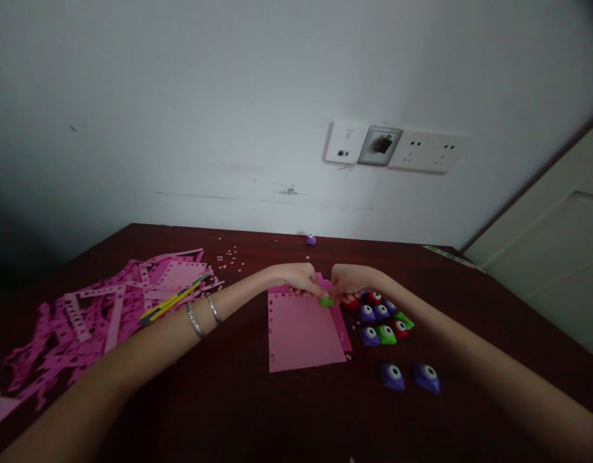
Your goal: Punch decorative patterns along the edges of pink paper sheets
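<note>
While the left hand (299, 278) and right hand (352, 281) are meeting over the light pink sheet (303, 334), a small green piece (326, 301) is sitting between their fingertips. Left thumb and fingers are pinching one side, right ones the other; remaining fingers are curling inward. Darker pink sheet (342, 329) is sticking out from under the light one, right side. Eye-marked pieces (386, 334) in purple, green, red are lying clustered beside the right forearm, right hand partly hiding the far ones. Two purple pieces (392, 377) are lying nearer the person, apart from the cluster; a lone purple piece (310, 240) is sitting near the wall. Pink strips (116, 312) are lying heaped at left, yellow tool (173, 301) resting on top, left forearm crossing their near edge.
</note>
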### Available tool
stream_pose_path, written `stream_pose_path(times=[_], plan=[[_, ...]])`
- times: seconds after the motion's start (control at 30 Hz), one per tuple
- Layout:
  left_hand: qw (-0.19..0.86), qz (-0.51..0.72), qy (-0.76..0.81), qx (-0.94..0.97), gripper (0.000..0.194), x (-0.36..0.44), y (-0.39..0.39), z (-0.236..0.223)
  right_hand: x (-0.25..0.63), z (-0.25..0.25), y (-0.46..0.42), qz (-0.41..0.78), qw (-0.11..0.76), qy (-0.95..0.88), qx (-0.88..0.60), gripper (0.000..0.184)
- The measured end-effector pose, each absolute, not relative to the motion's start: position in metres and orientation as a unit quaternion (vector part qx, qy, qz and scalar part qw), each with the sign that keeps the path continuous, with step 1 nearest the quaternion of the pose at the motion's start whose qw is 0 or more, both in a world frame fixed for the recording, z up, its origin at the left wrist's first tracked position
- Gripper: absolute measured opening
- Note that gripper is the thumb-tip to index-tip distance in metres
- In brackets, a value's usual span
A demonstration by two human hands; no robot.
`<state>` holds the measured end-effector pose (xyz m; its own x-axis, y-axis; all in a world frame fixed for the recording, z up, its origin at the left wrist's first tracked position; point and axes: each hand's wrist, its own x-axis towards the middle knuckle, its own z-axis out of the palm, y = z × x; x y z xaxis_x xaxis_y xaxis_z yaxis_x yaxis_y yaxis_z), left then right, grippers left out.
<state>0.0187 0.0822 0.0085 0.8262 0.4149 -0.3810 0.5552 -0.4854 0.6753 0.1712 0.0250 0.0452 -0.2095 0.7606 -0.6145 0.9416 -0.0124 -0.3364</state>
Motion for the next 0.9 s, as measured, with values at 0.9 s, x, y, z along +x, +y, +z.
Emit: stream_pose_path(times=[0.9], plan=[[0.311, -0.002, 0.289, 0.905, 0.026, -0.011, 0.063, -0.028, 0.2, 0.026, 0.014, -0.255, 0.007, 0.79, 0.558, 0.016]])
